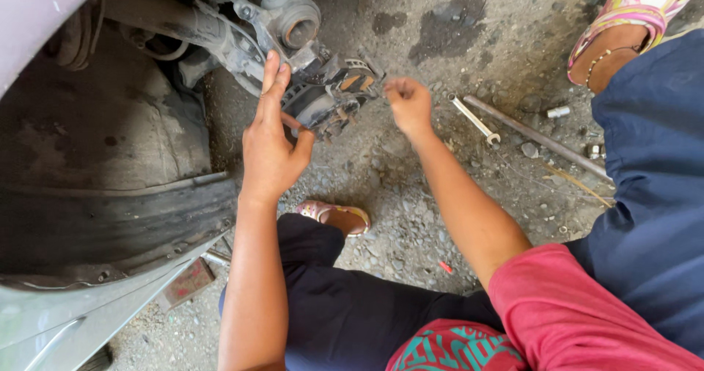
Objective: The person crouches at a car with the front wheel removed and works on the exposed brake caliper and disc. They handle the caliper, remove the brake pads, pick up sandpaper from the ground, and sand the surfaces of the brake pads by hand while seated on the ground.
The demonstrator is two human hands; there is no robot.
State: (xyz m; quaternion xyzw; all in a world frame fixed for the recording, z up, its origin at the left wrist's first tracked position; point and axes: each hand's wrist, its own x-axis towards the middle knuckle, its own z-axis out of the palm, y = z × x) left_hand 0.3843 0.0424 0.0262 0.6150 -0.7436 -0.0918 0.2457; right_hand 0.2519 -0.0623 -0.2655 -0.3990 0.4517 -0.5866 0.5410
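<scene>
Down in the wheel well of the car, my left hand (270, 147) is up against the brake caliper (328, 92), fingers stretched out flat along its near side and the thumb hooked toward the underside. So it's bracing the part more than gripping it, hand spread, not clenched. The caliper hangs off the bare hub assembly (282, 23), tilted, with the pads and clips showing on the side facing me.

My right hand (408, 101) is just to the right of the caliper, close to it but not touching as far as I can see. The fingers are pinched together like they've got something tiny between them, though I honestly can't tell if anything is in there.

On the gravel ground (411, 217), a flat wrench (474, 119) lies just past my right hand, and a long metal rod (539, 138) runs next to it at an angle. A small socket (559, 111) sits a bit further out. There's a tiny red bit (445, 267) on the gravel near my forearm.

I'm crouched, dark trousers, one sandalled foot (334, 215) under my left arm. Someone else's sandalled foot (623, 30) is at the top right corner.
</scene>
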